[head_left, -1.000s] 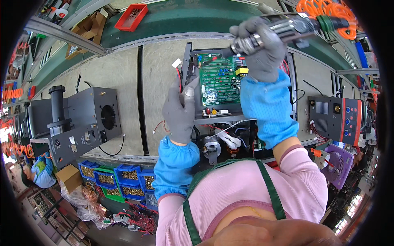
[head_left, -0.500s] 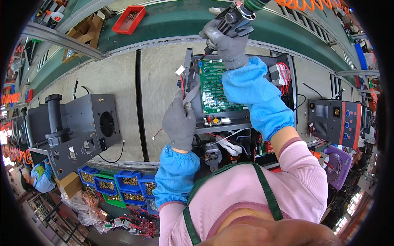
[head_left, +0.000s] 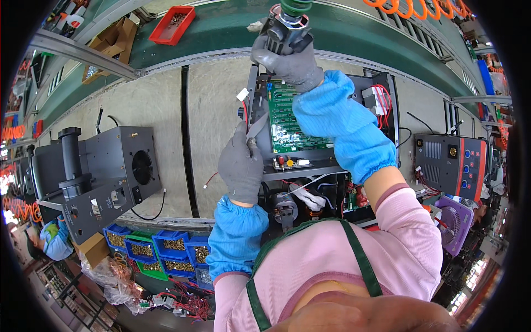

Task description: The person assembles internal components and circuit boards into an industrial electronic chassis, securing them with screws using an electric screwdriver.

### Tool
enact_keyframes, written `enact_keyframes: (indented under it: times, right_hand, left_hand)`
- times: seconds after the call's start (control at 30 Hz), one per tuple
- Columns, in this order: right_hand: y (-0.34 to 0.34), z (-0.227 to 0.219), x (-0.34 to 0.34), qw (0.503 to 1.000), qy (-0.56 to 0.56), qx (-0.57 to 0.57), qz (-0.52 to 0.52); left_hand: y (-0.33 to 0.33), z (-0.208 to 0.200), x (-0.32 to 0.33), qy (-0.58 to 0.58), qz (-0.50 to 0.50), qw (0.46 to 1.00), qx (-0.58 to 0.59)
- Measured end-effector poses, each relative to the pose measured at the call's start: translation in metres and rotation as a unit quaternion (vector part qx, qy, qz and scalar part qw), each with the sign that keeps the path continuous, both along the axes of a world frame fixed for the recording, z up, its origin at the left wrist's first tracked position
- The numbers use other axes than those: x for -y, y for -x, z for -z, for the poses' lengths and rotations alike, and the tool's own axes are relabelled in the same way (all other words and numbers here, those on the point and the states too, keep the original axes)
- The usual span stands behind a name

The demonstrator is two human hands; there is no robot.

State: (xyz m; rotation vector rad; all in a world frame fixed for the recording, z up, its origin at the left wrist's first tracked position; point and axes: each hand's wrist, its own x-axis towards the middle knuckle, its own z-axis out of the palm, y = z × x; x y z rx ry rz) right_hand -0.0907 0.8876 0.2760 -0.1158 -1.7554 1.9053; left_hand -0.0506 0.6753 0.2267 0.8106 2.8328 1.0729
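- Right hand point(head_left: 293, 63): gloved, fingers clenched around a power driver point(head_left: 283, 34) above the far left corner of the green circuit board point(head_left: 285, 124); driver tip hidden by the hand.
- Left hand point(head_left: 241, 163): gloved, at the left wall of the open grey casing point(head_left: 318, 168); red lead with white connector point(head_left: 243, 94) rises beside its bent fingers. Cannot tell whether they grip.
- Circuit board: lies inside the casing, mid-surface point(head_left: 215, 83), partly covered by the right sleeve.
- Red tray point(head_left: 166, 40), far left: small metallic parts.
- Blue bins point(head_left: 176, 255), near left: brass-coloured hardware; the one nearest the left sleeve holds silvery pieces.
- Green bin point(head_left: 157, 274), among the blue ones: brass-coloured hardware.
- Open carton point(head_left: 124, 44), far left: contents unclear.
- Purple basket point(head_left: 469, 218), near right: slotted; contents unclear.
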Motion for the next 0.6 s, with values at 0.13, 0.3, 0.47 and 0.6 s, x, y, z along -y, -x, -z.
enact_keyframes:
  times: [0.13,0.3,0.47,0.6]
  right_hand:
    - [0.005,0.004,0.005,1.000,-0.004,-0.029,0.010]
    - [0.007,0.007,0.006,0.997,-0.045,-0.053,0.028]
    - [0.008,0.011,-0.002,0.999,0.018,-0.040,0.015]
    - [0.008,0.009,-0.001,0.999,-0.007,-0.014,0.037]
  left_hand:
    - [0.001,-0.001,0.000,0.003,0.002,1.000,-0.004]
    - [0.000,-0.004,-0.001,0.014,0.000,1.000,0.007]
    - [0.001,-0.004,0.000,0.015,0.003,1.000,0.011]
    - [0.001,-0.002,0.000,0.013,0.005,1.000,0.009]
